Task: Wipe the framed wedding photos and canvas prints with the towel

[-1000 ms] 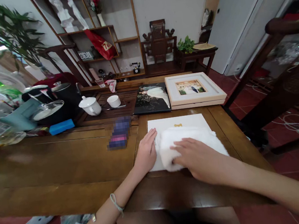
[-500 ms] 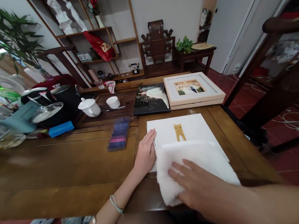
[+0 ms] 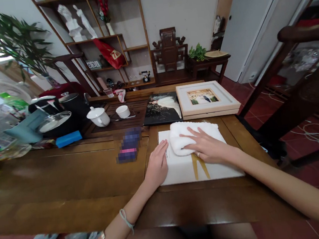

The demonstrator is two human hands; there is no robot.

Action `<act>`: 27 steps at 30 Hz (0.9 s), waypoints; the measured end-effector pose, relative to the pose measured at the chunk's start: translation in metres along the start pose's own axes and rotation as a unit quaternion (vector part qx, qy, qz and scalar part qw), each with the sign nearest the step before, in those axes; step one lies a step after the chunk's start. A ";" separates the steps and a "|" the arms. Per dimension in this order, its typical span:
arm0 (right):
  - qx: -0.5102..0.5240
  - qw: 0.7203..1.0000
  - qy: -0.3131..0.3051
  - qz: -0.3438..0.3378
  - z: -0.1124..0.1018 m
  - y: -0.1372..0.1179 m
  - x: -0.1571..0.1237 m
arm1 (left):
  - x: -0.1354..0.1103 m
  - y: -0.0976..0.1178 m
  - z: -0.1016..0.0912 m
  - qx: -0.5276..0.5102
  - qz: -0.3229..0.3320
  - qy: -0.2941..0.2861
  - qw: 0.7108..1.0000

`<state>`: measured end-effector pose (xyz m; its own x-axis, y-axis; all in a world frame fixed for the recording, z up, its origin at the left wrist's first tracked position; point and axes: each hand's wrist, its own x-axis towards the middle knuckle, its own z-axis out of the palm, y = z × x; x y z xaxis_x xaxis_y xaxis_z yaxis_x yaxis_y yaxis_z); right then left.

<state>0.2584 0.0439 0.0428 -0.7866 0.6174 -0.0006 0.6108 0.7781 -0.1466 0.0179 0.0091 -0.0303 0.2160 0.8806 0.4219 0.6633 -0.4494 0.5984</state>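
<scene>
A white album cover [image 3: 183, 169] with a gold mark lies flat on the wooden table [image 3: 67, 178] in front of me. My right hand [image 3: 205, 144] presses flat, fingers spread, on a white fluffy cloth [image 3: 190, 133] at the cover's far end. Along the cover's left edge rests my left hand [image 3: 156, 165], flat and holding it still.
Beyond the cover lie a framed photo [image 3: 206, 99] and a dark photo print [image 3: 162, 109]. A blurred purple object [image 3: 129, 145] sits to the left. A tea tray with a white pot [image 3: 99, 117] and cup, pans and a blue sponge [image 3: 68, 139] stand at the back left.
My right hand has pushed the cloth from the near edge of the cover up to its far end, uncovering the gold mark. My left hand stayed in place.
</scene>
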 end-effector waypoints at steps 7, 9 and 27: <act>0.015 0.997 -0.038 -0.060 0.005 -0.065 -0.051 | 0.000 0.001 -0.001 0.012 0.002 -0.003 1.000; 0.028 0.996 -0.047 -0.074 0.005 -0.066 -0.060 | 0.000 0.001 -0.002 0.013 0.000 -0.005 1.000; 0.067 0.997 -0.030 -0.009 -0.016 -0.018 -0.067 | 0.000 0.002 -0.002 0.007 0.004 -0.005 1.000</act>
<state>0.3014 -0.0101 0.0611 -0.8039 0.5923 -0.0545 0.5819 0.7642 -0.2780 0.0181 0.0076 -0.0280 0.2278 0.8786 0.4199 0.6721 -0.4538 0.5851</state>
